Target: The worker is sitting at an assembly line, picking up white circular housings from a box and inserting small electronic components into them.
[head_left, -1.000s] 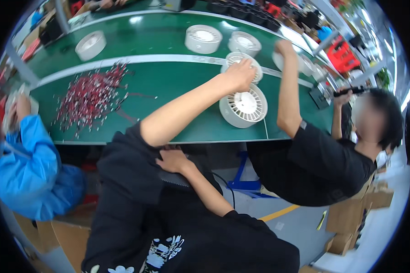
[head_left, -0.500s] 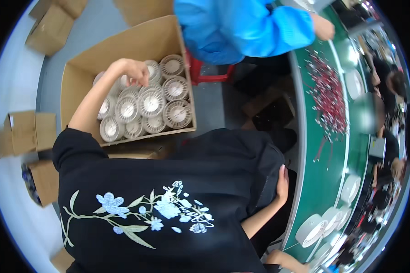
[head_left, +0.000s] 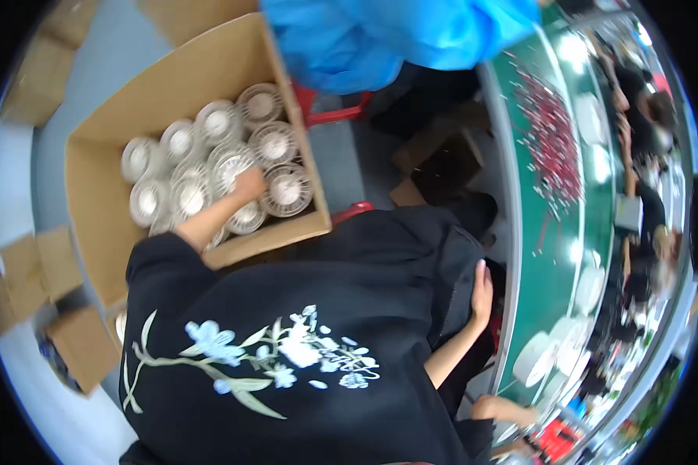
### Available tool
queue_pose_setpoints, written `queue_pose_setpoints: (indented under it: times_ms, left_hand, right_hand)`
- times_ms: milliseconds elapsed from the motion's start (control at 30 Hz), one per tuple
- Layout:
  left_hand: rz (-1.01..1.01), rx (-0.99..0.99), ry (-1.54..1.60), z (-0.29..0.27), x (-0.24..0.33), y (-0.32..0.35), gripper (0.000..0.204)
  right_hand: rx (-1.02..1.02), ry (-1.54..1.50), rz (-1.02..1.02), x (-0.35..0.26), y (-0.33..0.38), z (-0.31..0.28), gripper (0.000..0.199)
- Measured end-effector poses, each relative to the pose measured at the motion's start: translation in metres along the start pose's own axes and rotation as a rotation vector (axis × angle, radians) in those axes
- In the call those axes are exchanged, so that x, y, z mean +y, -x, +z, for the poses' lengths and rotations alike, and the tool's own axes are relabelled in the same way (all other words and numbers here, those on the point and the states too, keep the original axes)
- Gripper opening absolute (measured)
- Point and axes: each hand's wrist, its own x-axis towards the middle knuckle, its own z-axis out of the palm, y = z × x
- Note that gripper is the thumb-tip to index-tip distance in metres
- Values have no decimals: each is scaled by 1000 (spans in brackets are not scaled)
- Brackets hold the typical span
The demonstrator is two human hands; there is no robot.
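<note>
My left hand (head_left: 250,184) is down in a large cardboard box (head_left: 83,186), its fingers bent over the rim of a round, white slotted housing (head_left: 231,164); the fingertips are hidden. Around it stand several similar clear-and-white slotted housings (head_left: 287,189), packed side by side. My right hand (head_left: 482,296) lies with fingers stretched out against the black cloth over my lap, beside the workbench edge, holding nothing.
To the right runs a green conveyor bench (head_left: 554,248) carrying a heap of red wires (head_left: 549,136) and white round housings (head_left: 533,360). A person in a blue sleeve (head_left: 411,31) sits ahead near a red stool (head_left: 333,112). Open cartons (head_left: 81,349) stand at left.
My left hand has moved from above the housings down and nearer, onto one of them. My view has shifted a little, while the right hand stays against the cloth.
</note>
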Motion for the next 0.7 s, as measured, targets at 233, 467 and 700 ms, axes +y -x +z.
queue_pose_setpoints:
  times_ms: [233,467,700]
  left_hand:
    - [115,102,85,8,-120,-18,35]
    - [207,400,66,-268,-30,103,21]
    - [694,661,-115,-430,131,222,12]
  right_hand:
    - [-3,-9,74,-7,-6,3,73]
    - [76,-74,160,6,0,6,85]
    - [-27,-118,80,17,-5,-4,85]
